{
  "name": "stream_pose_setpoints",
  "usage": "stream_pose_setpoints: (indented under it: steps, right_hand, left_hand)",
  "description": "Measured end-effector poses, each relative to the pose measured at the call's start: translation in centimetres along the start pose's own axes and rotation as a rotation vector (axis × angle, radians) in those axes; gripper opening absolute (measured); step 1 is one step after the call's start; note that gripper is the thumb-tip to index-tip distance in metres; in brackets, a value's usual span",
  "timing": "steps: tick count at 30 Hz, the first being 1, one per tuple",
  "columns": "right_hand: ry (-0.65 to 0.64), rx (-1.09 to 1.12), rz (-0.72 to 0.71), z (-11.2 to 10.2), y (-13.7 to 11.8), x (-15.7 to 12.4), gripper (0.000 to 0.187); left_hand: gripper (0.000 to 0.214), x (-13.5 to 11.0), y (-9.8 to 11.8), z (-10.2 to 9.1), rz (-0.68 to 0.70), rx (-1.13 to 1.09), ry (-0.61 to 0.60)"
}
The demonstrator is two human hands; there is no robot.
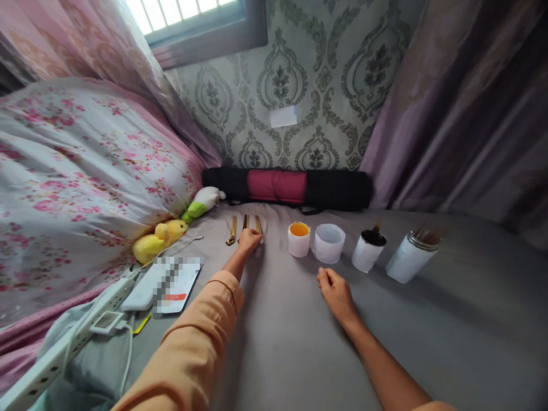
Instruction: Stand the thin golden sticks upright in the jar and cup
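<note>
Out over the grey sheet, my left hand (249,240) has its fingers closed at the lower ends of slim gold-coloured utensils (258,222). It hides those ends, so what it grips does not show. Just left of it lies another small bunch of gold-coloured utensils (232,231). My right hand (336,290) rests curled shut in front of the containers, with nothing visible in it. Beyond it stand a white-wrapped cup with orange-yellow contents (298,240) and a wider whitish tub (329,244). Further right are a white-wrapped can with dark contents (369,251) and a jar holding several thin sticks (412,257).
A black and maroon roll (278,187) lies along the wall. On the left are a yellow plush duck (158,240), a green and white plush toy (204,202), a phone (182,288), a white power bank (141,290) and a power strip (64,345) with cables.
</note>
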State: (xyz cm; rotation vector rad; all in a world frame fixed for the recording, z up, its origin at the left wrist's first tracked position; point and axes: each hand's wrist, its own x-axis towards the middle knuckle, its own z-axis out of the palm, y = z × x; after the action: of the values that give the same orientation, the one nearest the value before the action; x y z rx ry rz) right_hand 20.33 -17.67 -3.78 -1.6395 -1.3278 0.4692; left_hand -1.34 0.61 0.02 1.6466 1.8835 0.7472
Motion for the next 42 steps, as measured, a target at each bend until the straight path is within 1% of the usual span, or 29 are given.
stream_pose_setpoints:
  steps: [5, 9, 12, 19, 25, 30, 36, 42]
  right_hand:
    - [-0.002, -0.012, -0.009, 0.0, 0.1, 0.0, 0.041]
    - [0.012, -0.014, -0.01, 0.1, 0.2, 0.0, 0.043]
    - [0.0, -0.001, -0.003, 0.0, 0.0, 0.0, 0.043]
    - [-0.004, -0.004, -0.005, -0.1, -0.2, 0.0, 0.041]
    - [-0.008, 0.005, 0.002, -0.1, 0.0, 0.0, 0.042]
    - [-0.014, -0.014, 0.001, -0.1, -0.2, 0.0, 0.042]
    - [-0.02, -0.008, 0.005, -0.1, -0.1, 0.0, 0.042]
    - [-0.016, -0.005, -0.01, 0.0, 0.0, 0.0, 0.043]
  left_hand:
    - [0.021, -0.3, 0.4, 0.5, -0.061, -0.258, -0.073]
    - [0.017, -0.9, 0.6, 0.9, -0.104, -0.498, -0.145]
    - [0.013, -1.3, 0.6, 1.2, -0.134, -0.658, -0.183]
    - [0.005, -2.2, 0.8, 2.2, -0.169, -0.915, -0.235]
    - [0.004, -3.1, 1.2, 2.4, -0.189, -1.045, -0.261]
    - [0.009, -3.9, 1.1, 2.5, -0.204, -1.112, -0.289]
    - [0.011, -4.7, 0.7, 2.9, -0.206, -1.131, -0.317]
    - [0.012, -5.4, 0.5, 3.3, -0.163, -1.131, -0.32]
